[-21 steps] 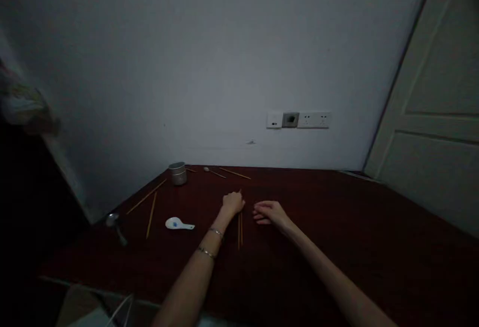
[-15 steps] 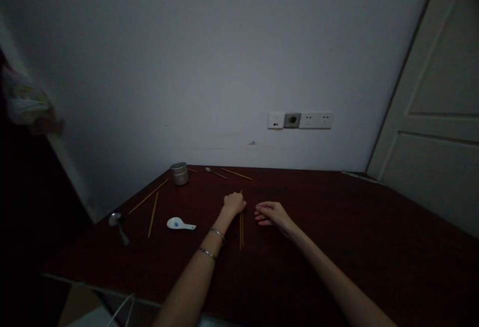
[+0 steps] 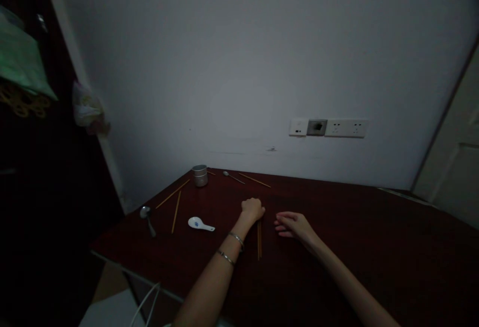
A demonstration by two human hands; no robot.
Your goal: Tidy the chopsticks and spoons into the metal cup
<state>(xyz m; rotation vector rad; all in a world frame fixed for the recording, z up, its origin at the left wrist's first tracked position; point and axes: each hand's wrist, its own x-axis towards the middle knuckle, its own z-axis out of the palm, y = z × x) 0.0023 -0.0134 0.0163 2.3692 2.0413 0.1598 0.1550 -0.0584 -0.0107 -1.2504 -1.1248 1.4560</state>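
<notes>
My left hand [image 3: 253,209] is closed in a loose fist around the far end of a pair of wooden chopsticks [image 3: 259,243] that lie on the dark red table [image 3: 337,257]. Two thin bangles ring that wrist. My right hand [image 3: 294,225] rests flat on the table just right of the chopsticks, fingers stretched out and pointing left, holding nothing.
A white ceramic spoon [image 3: 200,225] lies left of my left hand. Farther left are two loose chopsticks [image 3: 175,204] and a metal spoon [image 3: 146,217] near the table edge. A small metal cup [image 3: 199,175], another spoon [image 3: 232,176] and a chopstick [image 3: 255,180] sit by the wall.
The camera has swung left, so everything sits farther right in the picture. Both hands keep the same places on the table relative to the chopsticks.
</notes>
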